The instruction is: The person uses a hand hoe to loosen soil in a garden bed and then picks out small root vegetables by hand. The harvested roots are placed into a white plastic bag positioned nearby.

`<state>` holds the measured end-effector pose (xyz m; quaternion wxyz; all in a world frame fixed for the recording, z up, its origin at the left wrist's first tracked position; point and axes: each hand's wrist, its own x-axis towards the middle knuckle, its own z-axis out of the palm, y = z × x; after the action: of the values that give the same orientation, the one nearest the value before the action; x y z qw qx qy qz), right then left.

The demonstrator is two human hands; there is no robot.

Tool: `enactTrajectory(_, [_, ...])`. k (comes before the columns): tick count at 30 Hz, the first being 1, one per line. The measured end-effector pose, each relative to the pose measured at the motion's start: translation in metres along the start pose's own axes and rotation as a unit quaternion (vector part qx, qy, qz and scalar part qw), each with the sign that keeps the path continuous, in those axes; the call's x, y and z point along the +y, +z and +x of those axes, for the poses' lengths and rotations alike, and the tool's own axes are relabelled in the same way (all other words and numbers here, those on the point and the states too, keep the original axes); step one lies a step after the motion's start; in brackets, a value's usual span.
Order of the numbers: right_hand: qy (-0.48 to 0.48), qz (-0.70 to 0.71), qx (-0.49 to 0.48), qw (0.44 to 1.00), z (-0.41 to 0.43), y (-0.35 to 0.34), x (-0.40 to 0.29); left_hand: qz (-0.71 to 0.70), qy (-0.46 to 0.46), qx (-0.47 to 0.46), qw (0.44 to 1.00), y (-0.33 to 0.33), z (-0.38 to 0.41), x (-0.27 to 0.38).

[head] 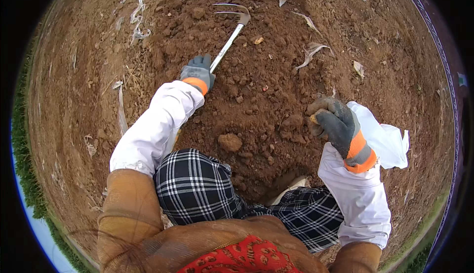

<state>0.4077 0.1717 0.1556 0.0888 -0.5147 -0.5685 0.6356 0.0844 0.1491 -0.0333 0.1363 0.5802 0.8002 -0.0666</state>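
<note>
My left hand (199,73), in a grey rubber-coated glove with an orange cuff, is closed round the handle of a two-pronged hand hoe (228,45). The hoe's curved prongs point left over loose brown soil (255,84). At the right, my right hand (331,123), in a matching soiled glove, has its fingers curled round a small yellowish-brown object (314,119), mostly hidden. A white plastic bag (387,139) lies on the ground just beyond that wrist. A small pale yellow piece (259,41) rests on the soil right of the hoe.
A large clod (230,142) lies before my knees. Torn clear plastic film (137,17) is scattered at the upper left, with more film (312,53) at the upper right. A pale shoe (290,189) shows between my legs. Green plants (27,154) border the left side.
</note>
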Motion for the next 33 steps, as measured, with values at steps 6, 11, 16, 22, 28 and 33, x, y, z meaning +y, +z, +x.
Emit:
enactTrajectory(6, [0.006, 0.013, 0.005, 1.0, -0.012, 0.002, -0.016, -0.079, 0.141, -0.099, 0.982, -0.024, 0.089, 0.095])
enactTrajectory(11, [-0.125, -0.088, 0.022, 0.988, -0.027, -0.001, 0.002, 0.081, 0.114, -0.218, 0.966, -0.017, 0.12, 0.136])
enactTrajectory(16, [0.03, 0.035, 0.051, 0.998, -0.031, -0.006, 0.003, -0.176, 0.051, -0.211, 0.96, 0.011, 0.139, 0.106])
enactTrajectory(22, [0.077, 0.098, 0.001, 0.992, -0.003, -0.001, -0.009, -0.741, 0.105, -0.295, 0.595, -0.036, 0.052, 0.07])
enactTrajectory(28, [0.023, 0.088, -0.019, 0.996, 0.029, 0.016, -0.002, -0.689, 0.165, -0.325, 0.626, -0.063, 0.008, 0.066])
enactTrajectory(33, [0.031, 0.054, -0.019, 0.998, 0.034, 0.024, -0.003, -0.628, 0.176, -0.332, 0.681, -0.089, -0.023, 0.081])
